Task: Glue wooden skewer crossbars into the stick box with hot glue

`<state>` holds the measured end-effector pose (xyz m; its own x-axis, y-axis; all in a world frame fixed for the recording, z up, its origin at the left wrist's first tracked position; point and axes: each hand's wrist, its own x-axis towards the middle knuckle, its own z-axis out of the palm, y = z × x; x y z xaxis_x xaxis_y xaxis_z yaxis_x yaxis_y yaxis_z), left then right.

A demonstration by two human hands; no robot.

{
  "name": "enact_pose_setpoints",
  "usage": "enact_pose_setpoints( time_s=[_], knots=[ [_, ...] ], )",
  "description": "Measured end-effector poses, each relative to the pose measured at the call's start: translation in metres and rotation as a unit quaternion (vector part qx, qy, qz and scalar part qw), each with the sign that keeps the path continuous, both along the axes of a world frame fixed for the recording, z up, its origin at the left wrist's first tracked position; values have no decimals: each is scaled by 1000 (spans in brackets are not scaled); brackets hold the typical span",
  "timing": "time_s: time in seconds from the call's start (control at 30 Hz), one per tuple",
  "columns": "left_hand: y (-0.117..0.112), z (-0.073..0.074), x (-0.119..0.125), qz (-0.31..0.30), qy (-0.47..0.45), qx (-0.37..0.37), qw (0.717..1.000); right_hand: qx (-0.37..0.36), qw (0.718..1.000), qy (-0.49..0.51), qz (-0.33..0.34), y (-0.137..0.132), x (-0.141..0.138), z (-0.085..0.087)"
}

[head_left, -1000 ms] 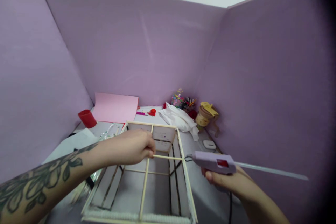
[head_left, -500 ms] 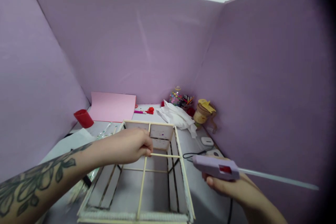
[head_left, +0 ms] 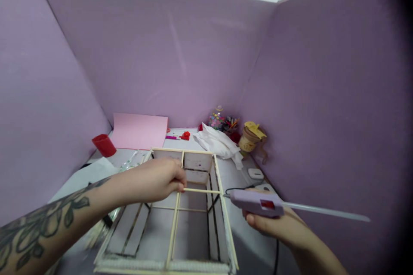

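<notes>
My left hand (head_left: 169, 176) reaches over an open box frame (head_left: 229, 234) edged with thin wooden sticks. Its fingers pinch a short wooden stick (head_left: 201, 190) that lies crosswise between the long middle stick (head_left: 174, 223) and the right rim. In my right hand (head_left: 271, 223) is a lilac hot glue gun (head_left: 254, 202), a long clear glue stick (head_left: 329, 211) poking out of its back. The gun's nozzle is at the right rim, close to the short stick's end; whether it touches I cannot tell.
A white plastic bag (head_left: 217, 141), a yellow-lidded cup (head_left: 250, 137) and a white case (head_left: 255, 173) lie behind and to the right. Pink paper (head_left: 140, 131) and a red roll (head_left: 103, 145) are at back left. Purple panels (head_left: 161, 60) surround the table.
My right hand has moved left with the glue gun, bringing its nozzle to the box's right rim. My left hand stays nearly in place, still pinching the short stick.
</notes>
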<state>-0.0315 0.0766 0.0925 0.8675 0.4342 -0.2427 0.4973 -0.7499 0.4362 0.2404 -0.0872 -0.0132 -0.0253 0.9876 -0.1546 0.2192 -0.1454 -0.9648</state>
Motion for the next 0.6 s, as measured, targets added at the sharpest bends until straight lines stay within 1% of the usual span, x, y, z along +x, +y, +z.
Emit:
enact_pose_setpoints(
  time_s=[0.13, 0.27, 0.37, 0.47, 0.6],
  knots=[
    [1, -5, -1, -8, -11, 13, 1000, -8, 998, -15, -62, -2, 1, -8],
    [-3, -3, 0, -9, 2, 29, 1000, -7, 996, -31, -86, -4, 0, -10],
    [-6, 0, 1, -9, 17, 48, 999, -7, 997, -49, -66, -4, 0, -5],
    [-6, 1, 2, -8, 23, 52, 998, 9, 996, -75, -39, -2, -1, 5],
    [-5, 0, 2, -8, 24, 46, 999, 50, 991, -115, 34, 3, -8, 23]
  ],
)
